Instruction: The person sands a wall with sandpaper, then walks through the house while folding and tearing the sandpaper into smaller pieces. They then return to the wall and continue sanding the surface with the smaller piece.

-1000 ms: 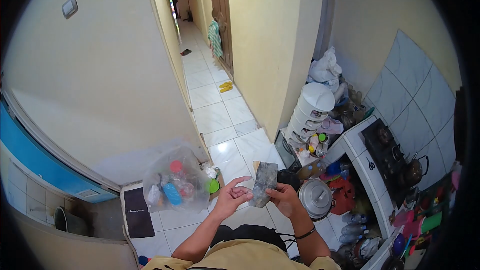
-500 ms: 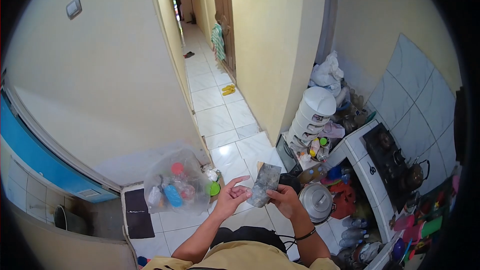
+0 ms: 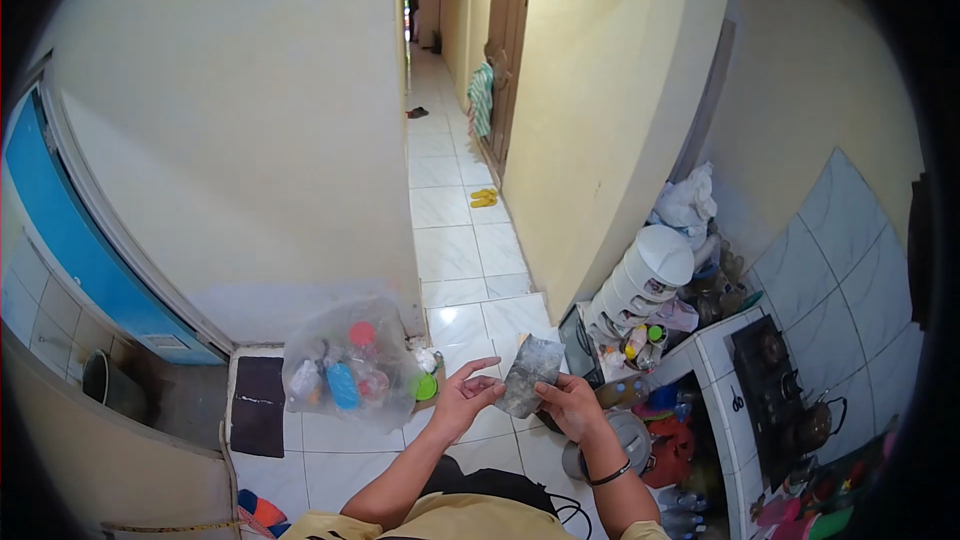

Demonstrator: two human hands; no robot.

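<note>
Thumb and fingers of the right hand (image 3: pixel 568 406) are closed on the lower right edge of a flat grey piece (image 3: pixel 531 378), marbled-looking, so that grip's solid from where I'm sitting. I've got the left hand (image 3: pixel 468 402) at its other edge, fingers loosely curled and the index reaching out straighter, but I can't tell if the fingertips actually have hold of it. The piece is up in front of the body, over the white tiled floor (image 3: pixel 447 260).

Container-wise, there's a big see-through plastic bag (image 3: pixel 372 410) on the floor off to the left, with a red round thing (image 3: pixel 361 333), a blue item (image 3: pixel 342 386) and some clear stuff I can't make out. A green lid (image 3: pixel 426 387) sits just beside it. Past the right hand I see a silver pot (image 3: pixel 626 434), partly behind the forearm, and whatever it holds is hidden. Clear bottles (image 3: pixel 683 512) sit low under the counter (image 3: pixel 717 348). Up top there's a kettle (image 3: pixel 813 428) on the black stove (image 3: pixel 768 380), contents hidden too. Way over left is a dark bucket (image 3: pixel 97 377), and no clue what's inside.
</note>
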